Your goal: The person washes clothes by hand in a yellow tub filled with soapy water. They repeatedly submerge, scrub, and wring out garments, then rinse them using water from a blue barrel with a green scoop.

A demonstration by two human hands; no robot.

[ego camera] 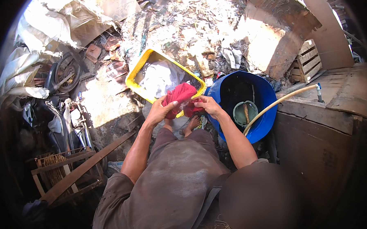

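A bunched red cloth is stretched between my two hands, above the near edge of a yellow tub. My left hand grips its left side, thumb on top. With thumb and fingers, my right hand pinches the cloth's right part. Whitish patches, perhaps suds, show on the fabric between the hands. White cloth lies heaped in the tub, around dark water. To the right of my right hand stands a blue plastic barrel, with a greenish round container inside it.
A tan hose runs from a tap pipe into the barrel. Wooden boards flank the right side. Rubbish covers the ground beyond the tub. At left are a wheel, a wooden frame and a long plank.
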